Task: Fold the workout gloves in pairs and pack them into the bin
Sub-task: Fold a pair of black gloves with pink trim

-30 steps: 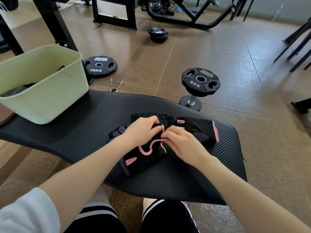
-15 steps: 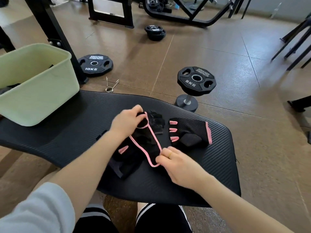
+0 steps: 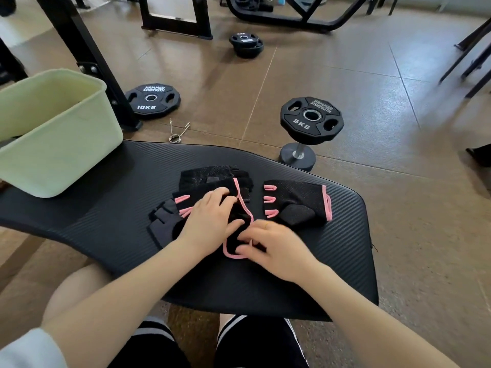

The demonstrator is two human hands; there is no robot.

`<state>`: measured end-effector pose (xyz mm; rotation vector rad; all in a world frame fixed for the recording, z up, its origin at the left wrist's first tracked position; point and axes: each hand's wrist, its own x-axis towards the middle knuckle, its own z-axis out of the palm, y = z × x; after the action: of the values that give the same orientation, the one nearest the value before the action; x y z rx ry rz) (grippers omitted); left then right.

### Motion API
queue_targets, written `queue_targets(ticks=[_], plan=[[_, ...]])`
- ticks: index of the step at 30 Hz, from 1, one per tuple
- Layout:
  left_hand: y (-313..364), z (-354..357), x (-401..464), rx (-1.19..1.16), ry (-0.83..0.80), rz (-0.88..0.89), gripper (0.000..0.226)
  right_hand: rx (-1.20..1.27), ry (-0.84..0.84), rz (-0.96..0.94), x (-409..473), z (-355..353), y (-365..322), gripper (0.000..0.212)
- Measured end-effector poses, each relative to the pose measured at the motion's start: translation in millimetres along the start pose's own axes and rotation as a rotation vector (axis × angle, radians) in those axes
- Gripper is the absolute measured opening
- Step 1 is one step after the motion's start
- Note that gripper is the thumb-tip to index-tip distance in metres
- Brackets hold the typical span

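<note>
A black glove with pink trim (image 3: 237, 208) lies on the black padded bench (image 3: 106, 208), on top of a dark grey glove (image 3: 162, 221) and a black mesh glove (image 3: 207, 176). My left hand (image 3: 210, 221) rests flat on the pink-trimmed glove and presses it down. My right hand (image 3: 276, 245) pinches that glove's pink cuff edge at its near end. A second pink-trimmed glove (image 3: 295, 203) lies flat just to the right, apart from both hands. The pale green bin (image 3: 66, 155) stands on the bench's left end, with something dark partly visible inside.
On the brown floor beyond the bench are a 5 kg plate on a short stand (image 3: 310, 120), a 10 kg plate (image 3: 152, 98), a spring clip (image 3: 178, 131) and stacked plates (image 3: 245, 45). Black machine frames (image 3: 87, 62) rise behind the bin.
The pink-trimmed glove was stretched between my hands, the left holding its far end. Now it lies down on the pile, my left hand flat on it and my right at its cuff.
</note>
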<state>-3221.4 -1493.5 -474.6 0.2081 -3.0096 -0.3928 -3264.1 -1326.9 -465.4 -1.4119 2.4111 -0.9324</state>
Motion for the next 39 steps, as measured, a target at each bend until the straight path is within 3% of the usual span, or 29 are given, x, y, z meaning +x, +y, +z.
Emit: queue_targets(ticks=[2,5,7,9,11,14,16,19,21,24,26,28,30,32,34,36,39], plan=[[-2,3,-2,-0.037,-0.017,0.008,0.056,0.043,0.245,0.057,3,-18,6,0.031],[-2,-1,0,-0.13,-0.075,0.076,0.064,-0.039,0.572,0.314,7,-42,33,0.015],[-3,-4,1,-0.171,-0.142,0.108,0.068,-0.146,0.529,0.58,8,-53,58,0.032],[-4,-7,2,-0.188,-0.198,0.117,0.07,-0.22,0.333,0.851,8,-58,73,0.05],[-5,-7,4,-0.228,-0.209,0.105,0.069,-0.254,0.242,0.958,8,-56,78,0.055],[-7,-4,4,-0.271,-0.163,0.099,0.052,-0.208,0.316,0.955,10,-46,75,0.055],[-9,-2,3,-0.249,-0.123,0.099,0.035,-0.05,0.413,0.944,10,-40,75,0.05],[-12,0,3,-0.168,-0.091,0.129,0.047,0.182,0.617,0.772,12,-46,64,0.032],[-14,-1,4,-0.126,-0.084,0.129,0.066,0.104,0.741,0.618,16,-61,47,0.033],[-13,-5,6,-0.173,-0.103,0.12,0.078,-0.321,0.808,0.34,27,-80,12,0.032],[-12,-8,6,-0.211,-0.128,0.115,0.076,-0.636,0.712,0.212,33,-74,-7,0.026],[-12,-9,6,-0.247,-0.136,0.108,0.083,-0.829,0.462,0.197,36,-53,-20,0.023],[-14,-11,4,-0.303,-0.128,0.094,0.091,-0.689,0.128,0.246,39,-25,-22,0.025],[-18,-12,3,-0.346,-0.114,0.091,0.094,-0.381,-0.132,0.366,40,-12,-17,0.042],[-21,-13,3,-0.383,-0.121,0.078,0.096,-0.121,-0.09,0.416,43,-25,-11,0.049],[-22,-14,2,-0.393,-0.145,0.075,0.096,0.028,-0.01,0.389,46,-46,0,0.038],[-24,-15,4,-0.391,-0.17,0.106,0.098,-0.086,-0.204,0.215,48,-63,18,0.038]])
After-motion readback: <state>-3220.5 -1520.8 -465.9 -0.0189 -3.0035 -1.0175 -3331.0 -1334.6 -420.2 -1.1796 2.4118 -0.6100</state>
